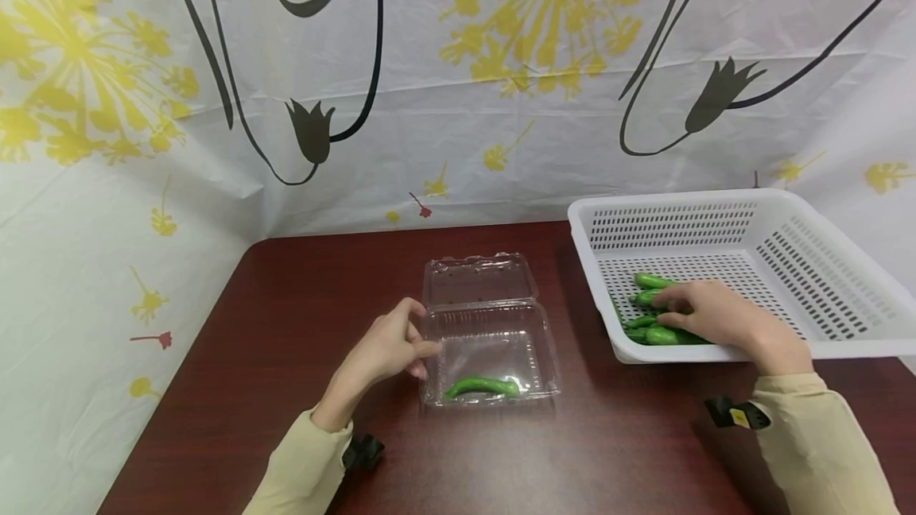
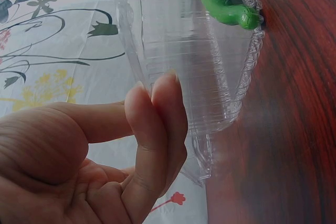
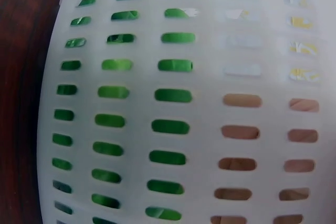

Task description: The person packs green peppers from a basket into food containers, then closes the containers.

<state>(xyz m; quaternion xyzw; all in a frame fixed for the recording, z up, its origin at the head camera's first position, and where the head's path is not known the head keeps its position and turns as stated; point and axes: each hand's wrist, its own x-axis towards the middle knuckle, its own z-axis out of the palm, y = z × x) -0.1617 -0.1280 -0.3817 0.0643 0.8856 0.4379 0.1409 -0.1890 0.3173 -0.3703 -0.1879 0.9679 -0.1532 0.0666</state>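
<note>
A clear plastic clamshell box (image 1: 494, 344) lies on the table with its lid (image 1: 479, 280) folded back. One long green chili pepper (image 1: 483, 387) is inside, near the front wall; the left wrist view also shows this pepper (image 2: 226, 6) through the plastic. My left hand (image 1: 390, 346) holds the box's left rim, thumb on the inner side and fingers outside. Inside a white basket (image 1: 597, 276), my right hand (image 1: 723, 316) reaches down onto several green peppers (image 1: 661, 336). Its fingertips touch a pepper (image 1: 646, 298); whether they grip it is hidden.
The perforated basket stands right of the box, its wall (image 3: 205, 77) filling the right wrist view. Dark reddish wood forms the table (image 1: 322, 284). Behind it and along its left side hangs a patterned white sheet (image 1: 429, 125).
</note>
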